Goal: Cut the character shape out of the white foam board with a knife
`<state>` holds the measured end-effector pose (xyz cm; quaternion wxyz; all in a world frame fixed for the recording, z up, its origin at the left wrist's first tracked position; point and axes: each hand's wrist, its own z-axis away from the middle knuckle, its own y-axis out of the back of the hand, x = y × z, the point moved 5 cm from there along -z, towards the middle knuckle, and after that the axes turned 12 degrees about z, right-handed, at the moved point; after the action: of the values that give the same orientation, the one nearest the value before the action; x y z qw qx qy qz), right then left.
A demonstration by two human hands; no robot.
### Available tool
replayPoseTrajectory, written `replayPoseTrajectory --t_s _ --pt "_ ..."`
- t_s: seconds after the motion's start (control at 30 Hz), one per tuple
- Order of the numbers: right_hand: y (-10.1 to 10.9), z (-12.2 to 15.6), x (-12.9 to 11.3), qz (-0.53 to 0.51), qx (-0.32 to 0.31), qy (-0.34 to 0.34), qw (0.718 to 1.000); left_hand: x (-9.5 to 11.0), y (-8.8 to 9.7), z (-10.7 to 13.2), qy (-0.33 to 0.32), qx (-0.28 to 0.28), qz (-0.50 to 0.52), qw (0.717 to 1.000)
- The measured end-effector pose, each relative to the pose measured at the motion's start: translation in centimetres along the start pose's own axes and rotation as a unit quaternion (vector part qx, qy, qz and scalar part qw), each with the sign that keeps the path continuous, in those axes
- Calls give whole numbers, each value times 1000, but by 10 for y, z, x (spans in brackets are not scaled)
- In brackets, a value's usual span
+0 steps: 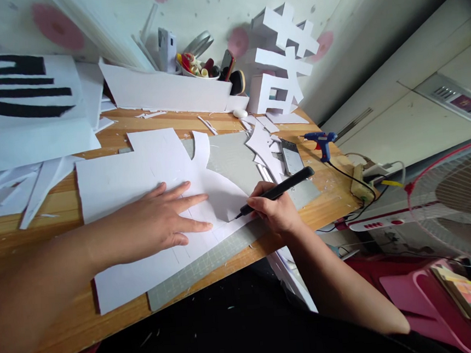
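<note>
White sheet, wooden table, flowered wall

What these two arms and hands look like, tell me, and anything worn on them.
The left hand and right hand are bare, with no gloves, rings or watch visible. Both forearms are uncovered; what looks like a black sleeve begins near the right elbow. No left sleeve shows. No markings or cables can be seen on either arm.

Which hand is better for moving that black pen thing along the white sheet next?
Probably the right hand: it holds the black pen-shaped tool, with the tip at the white sheet. The left hand is spread flat on the sheet, holding no tool.
</note>
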<state>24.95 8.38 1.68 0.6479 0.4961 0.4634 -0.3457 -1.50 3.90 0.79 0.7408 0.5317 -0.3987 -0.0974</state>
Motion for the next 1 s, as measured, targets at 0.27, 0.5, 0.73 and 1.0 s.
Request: replayPoseTrajectory --t_s 0.27,0.5,0.73,1.0 --pt "18 -4 0 23 28 3 999 5 3 -2 20 -26 -3 999" --pt "38 -7 0 41 54 10 998 8 6 -3 32 -35 10 999" --pt "48 -8 -3 47 68 4 997 6 4 -2 23 -26 11 999" --pt "58 -7 -1 -9 115 -6 993 5 7 0 -6 0 -3 1000"
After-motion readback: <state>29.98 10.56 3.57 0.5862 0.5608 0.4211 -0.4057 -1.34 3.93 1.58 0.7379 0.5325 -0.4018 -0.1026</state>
